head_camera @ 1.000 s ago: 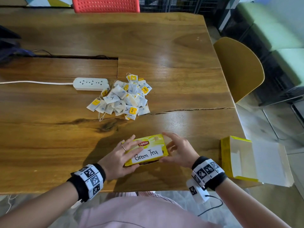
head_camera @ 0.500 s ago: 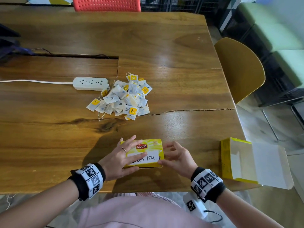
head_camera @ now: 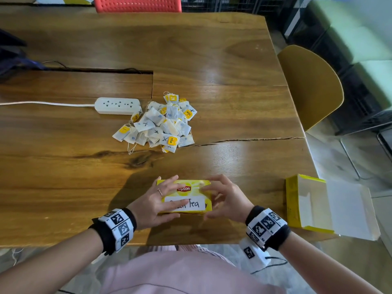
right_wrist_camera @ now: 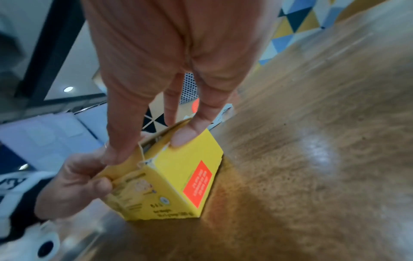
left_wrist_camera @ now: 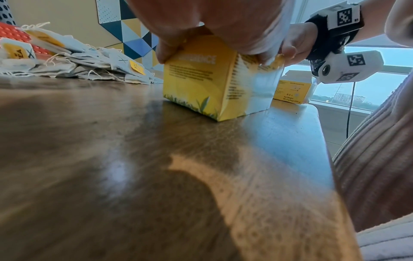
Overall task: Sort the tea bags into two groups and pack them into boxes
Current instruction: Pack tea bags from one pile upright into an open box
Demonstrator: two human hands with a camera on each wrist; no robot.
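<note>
1. Since a second ago the box [head_camera: 186,196] has tipped from a slant to sit flat on the table [head_camera: 63,177], its "Tea" label face up, and both hands have closed in over its top.
2. Left hand [head_camera: 156,203] lies across the label with straight fingers, thumb curled at the box's near edge; right hand [head_camera: 224,200] pinches the box's right end, fingertips [right_wrist_camera: 185,137] at the lid edge.
3. In the right wrist view the lid gapes slightly, with a string showing in the gap.
4. Opening it looks like the step in hand: best to steady the box with the left hand and lift the flap with the right, without crushing the card.
5. Tea bags [head_camera: 161,126] lie heaped beyond the box, unsorted; a second box [head_camera: 297,204] stands open to its right.
</note>
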